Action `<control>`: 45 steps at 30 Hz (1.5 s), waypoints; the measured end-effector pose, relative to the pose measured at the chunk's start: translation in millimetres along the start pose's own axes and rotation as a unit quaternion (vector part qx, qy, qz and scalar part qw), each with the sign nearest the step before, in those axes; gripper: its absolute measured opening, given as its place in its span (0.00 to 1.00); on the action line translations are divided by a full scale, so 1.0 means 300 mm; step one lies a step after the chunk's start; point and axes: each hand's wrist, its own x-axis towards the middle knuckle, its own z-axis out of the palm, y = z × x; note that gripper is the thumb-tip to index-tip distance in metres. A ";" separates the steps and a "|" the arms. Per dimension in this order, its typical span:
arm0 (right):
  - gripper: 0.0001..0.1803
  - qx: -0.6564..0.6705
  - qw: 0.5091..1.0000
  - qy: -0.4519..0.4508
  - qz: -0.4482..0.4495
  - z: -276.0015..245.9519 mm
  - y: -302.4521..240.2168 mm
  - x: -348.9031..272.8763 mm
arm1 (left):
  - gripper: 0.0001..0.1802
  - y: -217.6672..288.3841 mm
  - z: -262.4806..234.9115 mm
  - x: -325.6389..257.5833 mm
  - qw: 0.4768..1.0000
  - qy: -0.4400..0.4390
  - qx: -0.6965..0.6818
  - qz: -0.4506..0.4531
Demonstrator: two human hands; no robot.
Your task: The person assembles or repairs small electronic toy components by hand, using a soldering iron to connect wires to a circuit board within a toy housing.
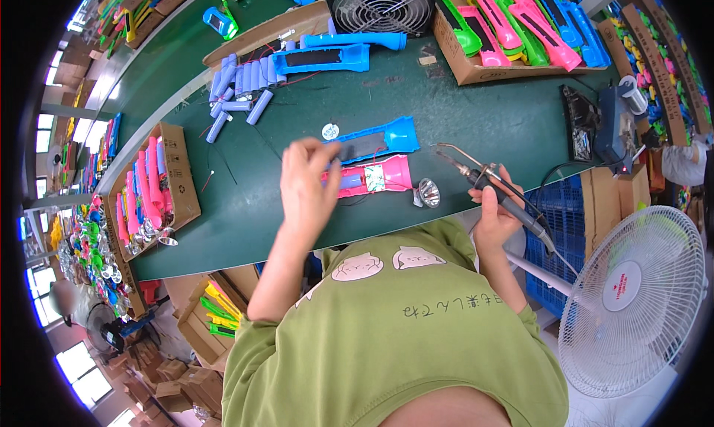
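Note:
My left hand is over the left end of a pink flashlight casing half, its fingers bent together. Whatever the fingertips hold, if anything, cannot be made out. A purple battery cell and a small white circuit board sit inside the pink half. Just beyond it lies a blue casing half with a dark inset. A silver reflector lamp head lies at the pink half's right end. My right hand grips a soldering iron, its tip pointing left, apart from the casings.
Purple battery cells with wires and blue casings lie at the back left. A box of coloured casings and a fan stand behind. A box of pink parts stands left; a grey soldering unit right.

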 end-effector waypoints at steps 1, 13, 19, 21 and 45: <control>0.11 0.002 1.000 0.017 0.009 -0.001 0.000 0.003 | 0.15 -0.044 0.010 0.021 1.000 0.004 0.001 0.001; 0.14 -0.016 0.996 0.087 -0.001 -0.056 0.032 0.062 | 0.17 -0.100 -0.037 -0.155 0.998 0.061 -0.013 -0.023; 0.12 -0.006 0.997 0.071 0.001 0.000 0.032 0.128 | 0.26 -0.148 0.009 -0.154 0.991 -0.061 -0.110 0.050; 0.09 0.000 0.997 0.082 0.010 0.020 0.036 0.138 | 0.25 -0.174 -0.031 -0.124 0.991 -0.060 -0.114 0.031; 0.19 -0.386 0.899 0.049 -0.202 -0.183 0.031 0.766 | 0.37 -1.296 -0.276 0.799 0.902 -0.140 0.233 -0.336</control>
